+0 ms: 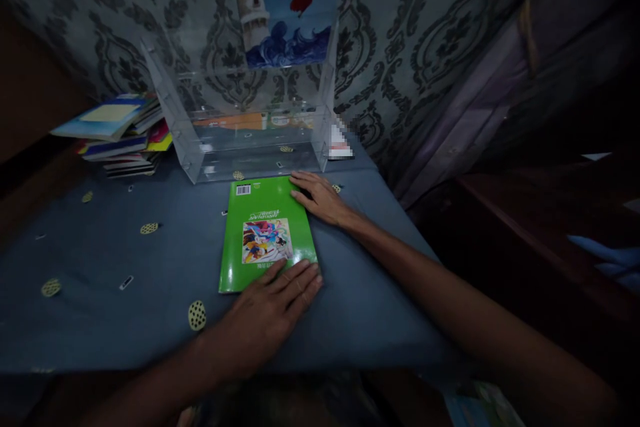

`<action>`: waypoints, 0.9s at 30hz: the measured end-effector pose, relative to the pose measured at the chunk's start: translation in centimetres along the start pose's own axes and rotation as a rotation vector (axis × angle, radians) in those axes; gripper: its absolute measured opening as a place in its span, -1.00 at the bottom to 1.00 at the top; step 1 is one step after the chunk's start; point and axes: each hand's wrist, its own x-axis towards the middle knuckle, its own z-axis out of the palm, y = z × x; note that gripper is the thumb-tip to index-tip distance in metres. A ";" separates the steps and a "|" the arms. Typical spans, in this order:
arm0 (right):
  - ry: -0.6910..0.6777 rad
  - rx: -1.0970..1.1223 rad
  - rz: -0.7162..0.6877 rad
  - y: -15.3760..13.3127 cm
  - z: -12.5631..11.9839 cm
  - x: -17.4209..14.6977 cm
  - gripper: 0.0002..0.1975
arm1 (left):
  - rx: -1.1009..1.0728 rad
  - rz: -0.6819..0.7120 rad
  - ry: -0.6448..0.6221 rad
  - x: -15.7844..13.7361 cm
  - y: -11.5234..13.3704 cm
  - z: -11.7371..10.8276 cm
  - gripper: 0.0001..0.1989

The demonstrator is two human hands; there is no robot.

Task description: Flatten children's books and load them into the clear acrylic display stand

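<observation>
A green book lies closed on the table, its barcode at the far left corner and its printed lettering upside down to me. Flat across the near right corner of the cover rests my left hand, fingers stretched out. My right hand touches the far right corner and edge, its thumb and fingers apart and lying on the cover. Just beyond the book stands a clear plastic rack with tiers.
To the left of the rack is an uneven stack of books. A blue cloth with a lotus-pod pattern covers the table. Behind are a patterned wall and a castle picture; a curtain hangs at right.
</observation>
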 end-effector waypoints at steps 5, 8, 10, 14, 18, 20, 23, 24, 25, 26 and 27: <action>-0.011 0.010 -0.011 0.1 0.0 0.1 -0.52 | 0.033 -0.105 0.038 -1.5 1.0 0.5 -0.50; -0.001 0.023 -0.015 0.2 0.0 0.2 -0.52 | 0.033 -0.164 0.067 -2.6 1.5 0.6 -0.51; -0.001 0.027 -0.017 0.3 0.0 0.1 -0.51 | 0.031 -0.200 0.100 -3.3 1.6 0.7 -0.52; -0.014 0.026 -0.008 0.3 0.0 0.1 -0.50 | 0.029 -0.270 0.160 -5.2 1.6 1.1 -0.55; -0.021 0.030 -0.016 0.3 -0.2 0.0 -0.51 | 0.060 -0.353 0.209 -7.4 1.4 1.6 -0.54; -0.020 0.026 -0.025 0.3 -0.2 -0.1 -0.50 | 0.081 -0.395 0.217 -8.2 1.4 1.7 -0.52; -0.008 -0.009 -0.039 0.1 -0.1 -0.1 -0.50 | 0.106 -0.432 0.241 -8.9 1.6 1.7 -0.51; -0.003 -0.033 -0.041 0.0 -0.1 -0.2 -0.50 | 0.111 -0.435 0.242 -9.0 1.6 1.7 -0.51; 0.001 -0.063 -0.042 -0.1 -0.2 -0.2 -0.51 | 0.116 -0.437 0.237 -9.0 1.6 1.7 -0.52; 0.003 -0.096 -0.042 -0.3 -0.2 -0.2 -0.53 | 0.123 -0.437 0.233 -9.0 1.7 1.7 -0.52; 0.003 -0.128 -0.044 -0.5 -0.3 -0.3 -0.54 | 0.131 -0.437 0.230 -8.9 1.7 1.6 -0.53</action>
